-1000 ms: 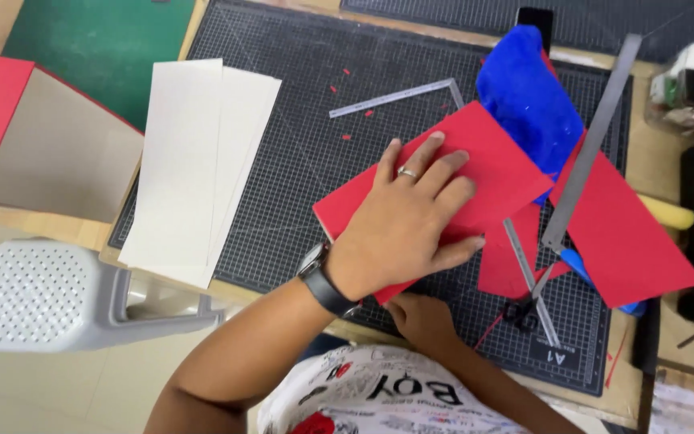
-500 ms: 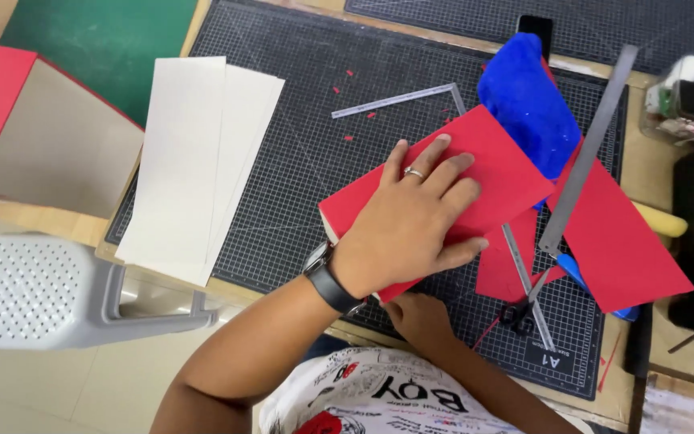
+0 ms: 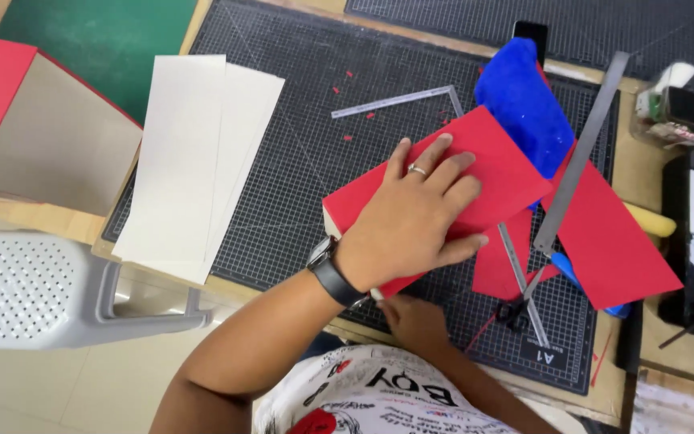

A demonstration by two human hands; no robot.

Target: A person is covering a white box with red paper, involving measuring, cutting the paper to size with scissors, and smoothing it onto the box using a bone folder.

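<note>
My left hand (image 3: 415, 221) lies flat with spread fingers on the red covered board (image 3: 435, 189), pressing it down and gripping nothing; a ring and a wristwatch (image 3: 332, 272) are on this arm. The board sits in the middle of the black cutting mat (image 3: 283, 153), and its near edge is covered by my palm. My right hand (image 3: 413, 320) is mostly hidden under the left forearm, at the board's near corner. I cannot tell if it is closed or what it touches.

A long steel ruler (image 3: 580, 153) lies across a second red sheet (image 3: 612, 241), and the blue cloth (image 3: 524, 104) covers part of what is behind it. The scissors (image 3: 517, 309) are partly under a smaller ruler. The things at the right edge are cut off and unclear.

Left on the mat lie two white card sheets (image 3: 194, 161), beside a green mat (image 3: 98, 40). A grey plastic stool (image 3: 34, 289) stands below the wooden table (image 3: 58, 221).
</note>
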